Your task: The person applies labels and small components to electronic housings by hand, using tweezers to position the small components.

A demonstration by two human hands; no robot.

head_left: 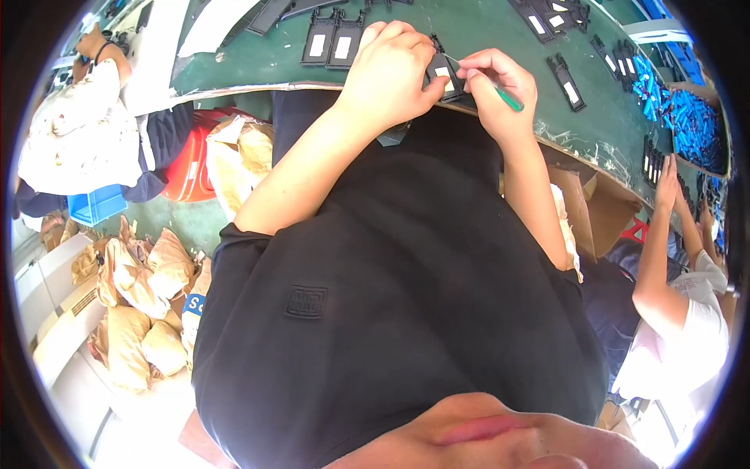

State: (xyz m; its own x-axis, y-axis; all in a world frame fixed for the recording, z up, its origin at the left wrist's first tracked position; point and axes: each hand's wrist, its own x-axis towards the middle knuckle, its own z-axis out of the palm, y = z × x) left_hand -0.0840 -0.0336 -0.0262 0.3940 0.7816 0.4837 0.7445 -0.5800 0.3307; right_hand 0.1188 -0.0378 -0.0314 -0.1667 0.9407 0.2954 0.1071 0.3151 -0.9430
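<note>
Green-handled and slim, a tool with a thin shaft is grasped in the person's right hand, its tip reaching over a flat black rectangular piece with a white label at the near edge of the bench. The left hand lies on the other side of that piece, fingers curled and thumb at its border; it covers part of it, and I cannot tell how firmly it grips.

Just left of this hand sit two similar black labelled pieces, side by side; another, single black piece lies right of the tool, with more beyond. All rest on the dark green bench, where pale stringy scraps lie along the right-hand edge.

Farther right, small bright blue parts fill an open box, some spilling beside it, close to a co-worker in a white top. Below the bench are an open brown cardboard box and, at left, crumpled brown paper bags and a red object.
</note>
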